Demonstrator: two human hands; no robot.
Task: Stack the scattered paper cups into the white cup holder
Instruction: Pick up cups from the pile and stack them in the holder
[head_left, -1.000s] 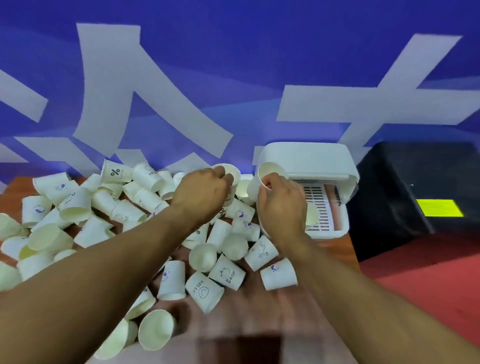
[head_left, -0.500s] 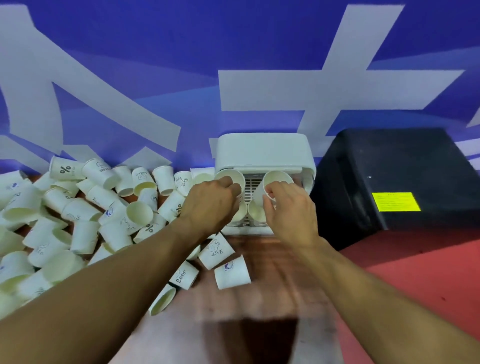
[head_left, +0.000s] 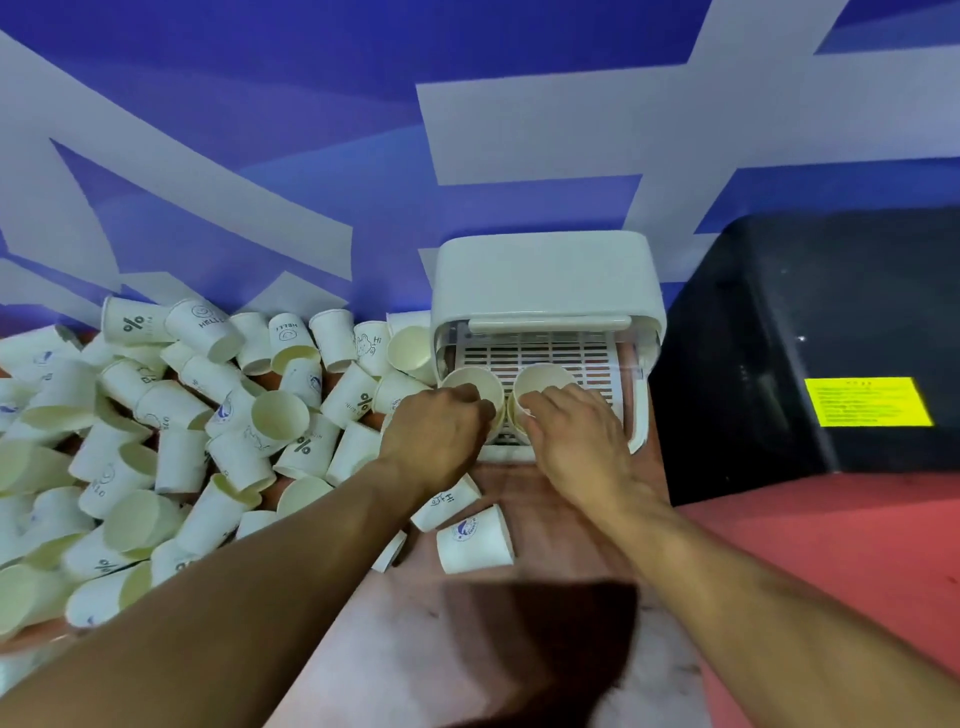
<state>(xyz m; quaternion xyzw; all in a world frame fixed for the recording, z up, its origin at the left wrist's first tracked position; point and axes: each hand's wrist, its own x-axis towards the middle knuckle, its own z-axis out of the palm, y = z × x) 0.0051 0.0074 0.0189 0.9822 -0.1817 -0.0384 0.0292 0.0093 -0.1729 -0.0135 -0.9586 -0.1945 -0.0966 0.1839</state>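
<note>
Mid-frame, my left hand (head_left: 436, 431) and right hand (head_left: 571, 441) each curl their fingers round a paper cup. The left cup (head_left: 475, 388) and right cup (head_left: 545, 378) sit side by side, mouths toward me. Directly above them the white cup holder (head_left: 545, 275) opens toward me, and the scattered cups (head_left: 208, 415) lie at left.

Left hand (head_left: 434, 434) grips the left cup (head_left: 475, 388), right hand (head_left: 576, 439) the right cup (head_left: 544, 375), both inside the white cup holder (head_left: 545, 270) at the desk's (head_left: 395, 649) far edge.
</note>
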